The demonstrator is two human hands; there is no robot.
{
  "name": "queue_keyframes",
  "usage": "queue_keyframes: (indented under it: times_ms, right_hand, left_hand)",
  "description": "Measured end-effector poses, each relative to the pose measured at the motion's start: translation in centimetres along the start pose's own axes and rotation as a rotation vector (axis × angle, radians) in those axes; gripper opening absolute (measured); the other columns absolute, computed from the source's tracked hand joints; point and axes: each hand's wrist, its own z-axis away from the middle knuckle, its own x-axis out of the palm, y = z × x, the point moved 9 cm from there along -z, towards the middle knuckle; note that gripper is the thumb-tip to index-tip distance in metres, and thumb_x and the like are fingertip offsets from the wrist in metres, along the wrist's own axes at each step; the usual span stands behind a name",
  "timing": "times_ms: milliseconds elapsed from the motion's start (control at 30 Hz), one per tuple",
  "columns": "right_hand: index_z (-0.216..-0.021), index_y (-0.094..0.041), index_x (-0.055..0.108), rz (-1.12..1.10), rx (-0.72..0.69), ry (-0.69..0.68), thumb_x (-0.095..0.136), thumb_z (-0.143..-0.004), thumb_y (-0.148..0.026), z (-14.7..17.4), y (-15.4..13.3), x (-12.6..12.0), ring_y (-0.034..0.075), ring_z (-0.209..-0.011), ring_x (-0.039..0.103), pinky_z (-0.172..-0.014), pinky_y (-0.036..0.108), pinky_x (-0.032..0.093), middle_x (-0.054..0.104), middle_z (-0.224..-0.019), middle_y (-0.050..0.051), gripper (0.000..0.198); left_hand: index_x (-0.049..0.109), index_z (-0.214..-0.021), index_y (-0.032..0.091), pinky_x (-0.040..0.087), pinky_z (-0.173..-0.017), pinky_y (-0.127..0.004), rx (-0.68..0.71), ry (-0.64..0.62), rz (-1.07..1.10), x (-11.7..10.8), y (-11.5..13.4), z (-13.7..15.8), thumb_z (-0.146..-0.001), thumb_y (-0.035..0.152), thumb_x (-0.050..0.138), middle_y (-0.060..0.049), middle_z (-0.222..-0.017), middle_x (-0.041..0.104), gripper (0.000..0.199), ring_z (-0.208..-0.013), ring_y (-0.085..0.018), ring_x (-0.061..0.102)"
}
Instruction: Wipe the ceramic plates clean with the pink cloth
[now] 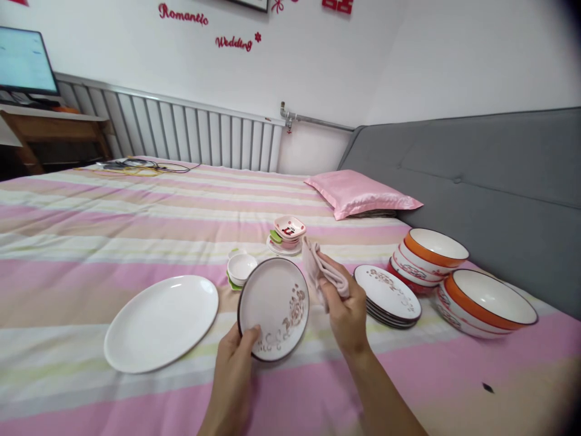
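My left hand [236, 357] grips a round white plate [272, 303] with a dark rim and a brown flower pattern, thumb on its face. The plate is tilted up above the bed. Just right of it, my right hand [342, 303] is closed on a folded pale pink cloth [320, 269], apart from the plate. A stack of matching flowered plates [388, 293] lies beyond my right wrist. To the left rests a white oval platter [163, 324]. Small white bowls [242, 266] and small pink dishes [289, 229] stand behind the held plate.
Large orange-rimmed bowls [485, 303] stand at the right, some of them stacked [429, 254]. A pink pillow [361, 191] lies by the grey headboard [476, 157]. Cables [145, 166] lie at the bed's far left, near a desk [54, 130] with a monitor [25, 60]. A radiator [181, 130] lines the wall.
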Motion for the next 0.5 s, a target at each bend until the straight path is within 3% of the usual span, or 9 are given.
queue_keyframes:
  times_ms: [133, 267, 400, 500]
  right_hand:
    - [-0.121, -0.024, 0.057, 0.143, -0.325, -0.069, 0.047, -0.080, -0.016, 1.3, -3.5, 1.5, 0.023, -0.111, 0.051, -0.094, 0.041, 0.042, 0.059, -0.118, 0.007, 0.042]
    - [-0.119, -0.028, 0.058, 0.334, -0.565, -0.333, 0.054, -0.071, -0.021, 3.5, -5.6, 5.2, 0.026, -0.113, 0.047, -0.098, 0.045, 0.036, 0.058, -0.120, 0.004, 0.049]
    - [-0.119, -0.027, 0.058, 0.472, -0.618, -0.502, 0.060, -0.070, -0.048, 4.8, -5.5, 7.4, 0.029, -0.118, 0.042, -0.106, 0.050, 0.021, 0.055, -0.124, 0.005, 0.053]
    - [-0.114, -0.024, 0.060, 0.460, -0.634, -0.511, 0.051, -0.074, -0.063, 5.0, -5.6, 7.6, 0.028, -0.117, 0.042, -0.107, 0.050, 0.018, 0.058, -0.118, 0.007, 0.057]
  left_hand:
    - [0.063, -0.094, 0.012, 0.048, -0.066, -0.028, 0.124, -0.137, -0.221, 1.5, 0.7, 0.5, -0.076, 0.037, 0.058, -0.004, -0.076, 0.067, 0.031, -0.071, -0.019, 0.060]
    - [0.059, -0.075, 0.014, 0.045, -0.062, -0.025, 0.350, -0.174, -0.530, 1.8, 2.3, 0.8, -0.079, 0.035, 0.052, -0.001, -0.069, 0.062, 0.022, -0.067, -0.016, 0.055]
    - [0.053, -0.063, 0.016, 0.040, -0.051, -0.023, 0.489, -0.150, -0.754, 1.7, 3.0, 0.9, -0.074, 0.025, 0.049, 0.001, -0.058, 0.058, 0.014, -0.055, -0.014, 0.051]
    - [0.052, -0.059, 0.017, 0.037, -0.047, -0.023, 0.601, -0.159, -0.886, 2.2, 3.2, 1.3, -0.072, 0.024, 0.048, -0.001, -0.055, 0.059, 0.016, -0.050, -0.014, 0.050]
